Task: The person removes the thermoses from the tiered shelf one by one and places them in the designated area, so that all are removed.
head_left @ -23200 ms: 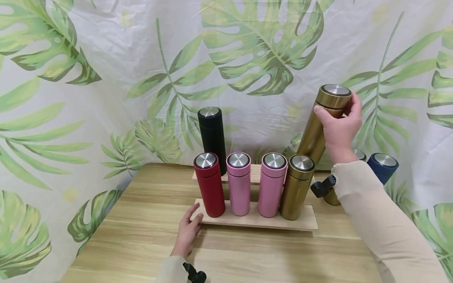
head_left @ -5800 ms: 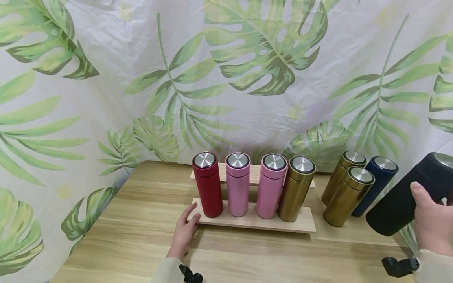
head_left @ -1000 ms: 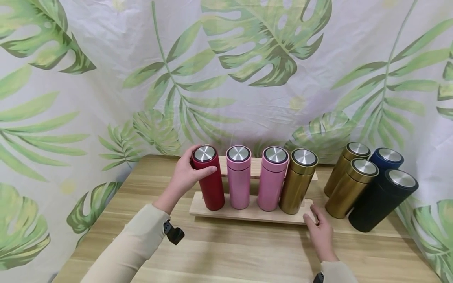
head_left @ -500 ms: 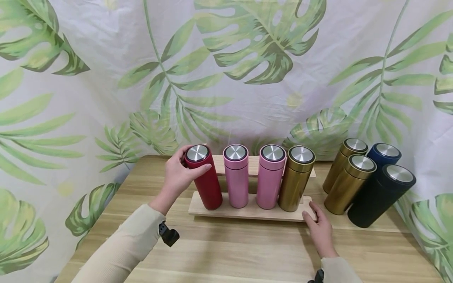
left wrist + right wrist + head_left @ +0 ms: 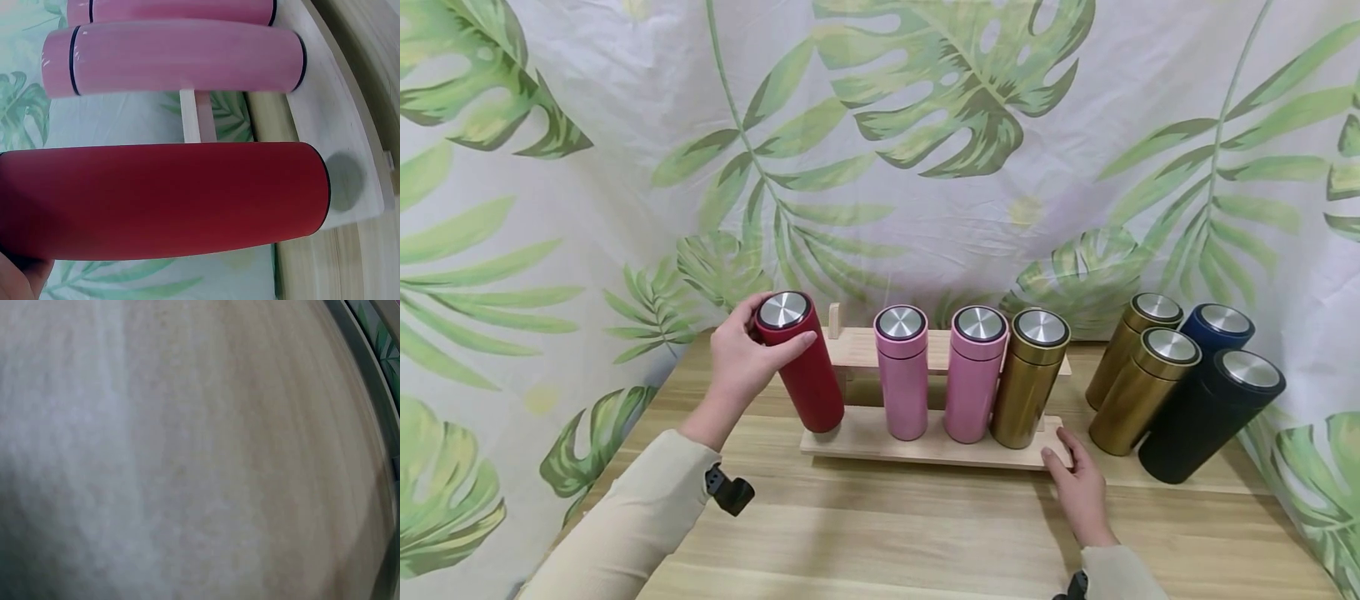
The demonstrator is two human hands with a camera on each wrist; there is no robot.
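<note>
Gripping the red bottle (image 5: pixel 808 379) near its cap between thumb and fingers of the left hand (image 5: pixel 739 354), holding it tilted just off the front board (image 5: pixel 863 437), left of centre. Touching that board's end with the right hand (image 5: pixel 1081 492), thumb and fingers apart, lower right. Past these, at mid-frame, looking onto two pink bottles (image 5: pixel 906 396) beside a gold bottle (image 5: pixel 1024 402).

The red bottle (image 5: pixel 811 383), now gripped by the left hand (image 5: pixel 736 358), has risen off the near shelf (image 5: pixel 863 435) and shifted left (farther from the left pink bottle (image 5: pixel 906 387))
</note>
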